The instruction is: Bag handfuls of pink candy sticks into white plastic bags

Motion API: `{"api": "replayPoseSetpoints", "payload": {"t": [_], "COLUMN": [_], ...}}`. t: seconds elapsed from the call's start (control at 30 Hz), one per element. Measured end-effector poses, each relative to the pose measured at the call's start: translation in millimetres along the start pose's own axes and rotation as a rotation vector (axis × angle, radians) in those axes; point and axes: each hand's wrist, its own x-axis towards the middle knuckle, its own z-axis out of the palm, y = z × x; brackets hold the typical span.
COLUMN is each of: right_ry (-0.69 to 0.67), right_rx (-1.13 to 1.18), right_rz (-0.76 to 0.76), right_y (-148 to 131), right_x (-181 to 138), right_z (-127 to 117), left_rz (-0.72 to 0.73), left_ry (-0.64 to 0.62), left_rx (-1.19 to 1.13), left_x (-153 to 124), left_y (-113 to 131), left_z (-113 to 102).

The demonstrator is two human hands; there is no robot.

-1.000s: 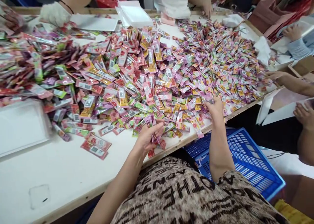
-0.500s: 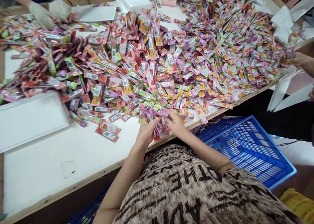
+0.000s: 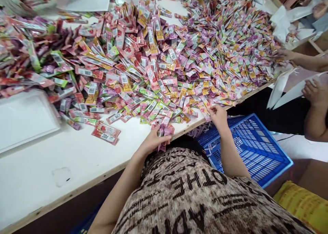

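At the table's front edge, my left hand (image 3: pixel 153 140) is closed round a small bunch of purple stick sachets (image 3: pixel 164 131). To its right, my right hand (image 3: pixel 218 117) pinches the near end of a pink stick sachet (image 3: pixel 203 109) at the front rim of the pile. Purple, pink, yellow and green sachets make up the large pile (image 3: pixel 164 73) in front of both hands. Two pink sachets (image 3: pixel 105 132) lie side by side, apart from the pile, on the left.
White trays (image 3: pixel 25 119) lie at the left of the white table (image 3: pixel 84 169), which has a wooden edge. A blue crate (image 3: pixel 258 152) stands below on the right, near a yellow sack (image 3: pixel 302 203). Other people's hands (image 3: pixel 289 54) are at the right and gloved ones (image 3: pixel 17 1) at the far left.
My right hand has left the bunch and moved right to a pink sachet. My left hand keeps the purple sachets, slightly lower. The view has shifted a little.
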Motion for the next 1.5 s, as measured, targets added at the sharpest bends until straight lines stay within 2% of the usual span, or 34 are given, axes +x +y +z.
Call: {"api": "replayPoseSetpoints", "payload": {"t": [0.1, 0.13, 0.23, 0.3, 0.4, 0.47, 0.6, 0.7, 0.83, 0.93, 1.1, 1.2, 1.3, 1.4, 1.5], "right_ry": [-0.063, -0.094, -0.198, -0.221, -0.131, -0.096, -0.146, -0.084, -0.057, -0.154, -0.309, -0.372, -0.286, -0.191, -0.298], "right_rx": [-0.118, -0.164, -0.28, -0.221, -0.059, -0.097, -0.272, -0.259, -0.098, 0.124, 0.615, 0.709, 0.587, 0.345, 0.112], "right_rz": [0.04, 0.041, 0.026, 0.024, 0.046, 0.049, 0.046, -0.027, -0.039, -0.034, 0.075, 0.121, 0.14, 0.045, -0.023], "right_y": [8, 4, -5, -5, 1, 5, 10, 15, 19, 16, 9, 12, 17, 12, -2], "right_x": [13, 14, 16, 20, 35, 48, 63, 56, 38, 29, 31, 38, 47, 53, 53], "right_z": [7, 9, 11, 7, 5, 10, 20, 14, 1, 1, 8, 7, 4, 4, 10], "left_rz": [0.138, 0.163, 0.09, 0.029, -0.017, -0.025, 0.016, 0.046, 0.066, 0.066, 0.048, 0.064, 0.057, 0.056, 0.052], "left_ry": [0.259, 0.296, 0.194, 0.162, 0.248, 0.291, 0.318, 0.329, 0.344, 0.348, 0.369, 0.389, 0.372, 0.353, 0.352], "left_rx": [0.042, 0.027, -0.058, -0.103, -0.208, -0.296, -0.391, -0.443, -0.514, -0.534, -0.519, -0.54, -0.563, -0.585, -0.6], "left_x": [25, 28, 14, -8, -38, -50, -57, -54, -47, -42, -41, -41, -40, -37, -36], "left_y": [7, 11, 20, 18, 5, -6, -18, -22, -28, -31, -30, -32, -36, -40, -39], "left_z": [1, -3, -19, -30, -39, -42, -41, -37, -35, -34, -32, -32, -36, -40, -40]}}
